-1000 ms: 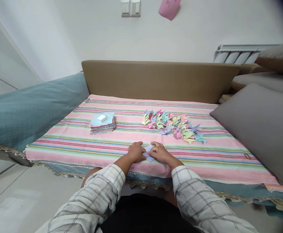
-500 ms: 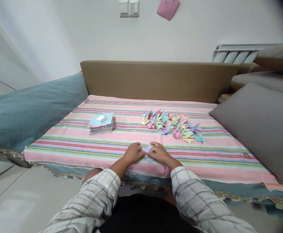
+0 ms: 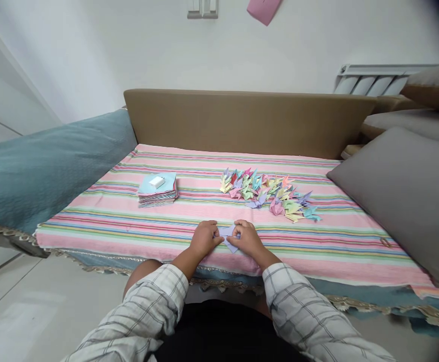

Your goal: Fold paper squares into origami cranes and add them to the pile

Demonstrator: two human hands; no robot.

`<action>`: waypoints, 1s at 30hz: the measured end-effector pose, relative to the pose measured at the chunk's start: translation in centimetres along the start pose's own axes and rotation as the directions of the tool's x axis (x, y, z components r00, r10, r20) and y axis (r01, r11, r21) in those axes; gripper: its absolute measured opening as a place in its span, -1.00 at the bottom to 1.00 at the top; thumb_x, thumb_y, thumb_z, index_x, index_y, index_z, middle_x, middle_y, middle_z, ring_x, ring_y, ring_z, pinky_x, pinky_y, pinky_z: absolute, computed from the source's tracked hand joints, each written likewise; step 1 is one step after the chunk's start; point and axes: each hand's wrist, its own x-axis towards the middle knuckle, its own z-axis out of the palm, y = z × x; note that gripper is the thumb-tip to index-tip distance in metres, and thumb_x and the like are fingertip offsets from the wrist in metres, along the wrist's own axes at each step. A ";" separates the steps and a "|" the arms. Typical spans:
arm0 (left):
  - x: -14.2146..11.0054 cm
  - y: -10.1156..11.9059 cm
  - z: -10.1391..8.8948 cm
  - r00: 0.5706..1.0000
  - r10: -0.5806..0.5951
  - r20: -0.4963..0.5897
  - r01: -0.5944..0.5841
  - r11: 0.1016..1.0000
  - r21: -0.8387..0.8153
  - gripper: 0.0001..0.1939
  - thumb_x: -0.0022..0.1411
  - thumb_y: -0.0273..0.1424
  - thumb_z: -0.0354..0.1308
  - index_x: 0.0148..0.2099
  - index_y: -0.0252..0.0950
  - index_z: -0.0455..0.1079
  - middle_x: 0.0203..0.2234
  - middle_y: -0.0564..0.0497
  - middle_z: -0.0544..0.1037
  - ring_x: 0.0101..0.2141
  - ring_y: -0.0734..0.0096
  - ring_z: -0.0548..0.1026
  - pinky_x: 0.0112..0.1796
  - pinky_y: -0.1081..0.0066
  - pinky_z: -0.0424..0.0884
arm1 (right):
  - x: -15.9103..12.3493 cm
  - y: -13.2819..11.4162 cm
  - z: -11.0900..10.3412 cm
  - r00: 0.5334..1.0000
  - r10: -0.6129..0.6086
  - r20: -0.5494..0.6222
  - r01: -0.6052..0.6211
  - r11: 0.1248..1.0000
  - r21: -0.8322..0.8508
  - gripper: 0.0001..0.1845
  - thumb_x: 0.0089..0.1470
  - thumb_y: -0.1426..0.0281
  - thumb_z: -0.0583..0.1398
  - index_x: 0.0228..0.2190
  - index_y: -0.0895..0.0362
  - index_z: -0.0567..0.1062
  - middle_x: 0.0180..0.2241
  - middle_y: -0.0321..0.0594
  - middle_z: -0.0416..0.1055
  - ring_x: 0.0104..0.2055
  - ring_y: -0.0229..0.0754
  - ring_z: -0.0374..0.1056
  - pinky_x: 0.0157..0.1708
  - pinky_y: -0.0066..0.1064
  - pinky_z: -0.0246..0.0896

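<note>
The small purple paper (image 3: 227,231) lies on the striped cloth (image 3: 102,216), on the near side of the pile of paper birds (image 3: 247,192), below the pile's left end. It looks folded, but the fingers hide part of it, so I cannot tell its full shape. I think it is very light and thin, a bit stiff along its folds, and easy to crease or tear. It may slide on the cloth if pushed. The edges and corners seem the best places to hold, with just the fingertips and a soft pinch. The right hand (image 3: 248,239) pinches the paper's right part with thumb and pointer finger. The left hand (image 3: 205,237) has its thumb and pointer finger at the paper's left edge, but I cannot tell if they squeeze it or only touch it. Both hands are low on the near side of the pile, backs up, with fingers bent in and thumbs pointing at each other. The arms reach forward and lean inward. Left of the pile, well apart, is a paper stack (image 3: 157,196) with a little white block (image 3: 157,182) on top.
</note>
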 end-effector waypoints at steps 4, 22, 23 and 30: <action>-0.2 -0.1 0.2 0.999 -0.003 -0.038 0.004 1.000 0.003 -0.83 -0.06 -0.37 0.31 -0.43 -0.26 0.36 -0.19 -0.07 0.51 -0.06 0.15 0.40 -0.06 0.23 0.28 | -0.2 0.1 0.1 0.999 -0.030 0.017 0.030 0.999 0.013 -0.74 -0.16 0.35 0.29 -0.31 0.07 0.53 0.01 -0.13 0.29 0.07 -0.04 0.15 0.07 -0.19 0.01; -2.2 -0.2 -0.7 0.962 -0.236 -0.138 0.240 0.971 0.013 -0.92 0.06 -0.33 0.17 -0.39 -0.17 0.48 -0.07 0.07 0.50 0.00 0.17 0.35 0.03 0.14 0.16 | -0.4 0.3 -0.1 0.989 -0.026 0.145 0.030 0.999 -0.024 -0.70 -0.03 0.30 0.21 -0.20 -0.11 0.56 0.13 -0.28 0.20 0.15 0.00 0.05 0.12 -0.12 -0.09; -2.2 -0.1 -0.7 0.963 -0.229 -0.144 0.234 0.972 0.018 -0.93 0.06 -0.35 0.16 -0.40 -0.19 0.46 -0.08 0.06 0.51 -0.01 0.18 0.35 0.02 0.16 0.17 | -0.4 0.4 -0.1 0.989 -0.027 0.143 0.031 0.999 -0.024 -0.70 -0.03 0.31 0.21 -0.20 -0.11 0.56 0.13 -0.29 0.21 0.15 -0.01 0.05 0.11 -0.12 -0.09; -2.3 -0.9 -0.8 0.951 -0.222 -0.217 0.236 0.971 0.039 -0.81 0.07 -0.54 0.01 -0.29 -0.23 0.39 -0.23 -0.02 0.55 -0.14 0.25 0.44 -0.07 0.23 0.28 | -0.3 0.6 0.0 0.989 -0.013 0.146 0.017 1.000 -0.023 -0.71 -0.04 0.29 0.21 -0.21 -0.13 0.56 0.13 -0.30 0.21 0.16 0.00 0.04 0.11 -0.11 -0.09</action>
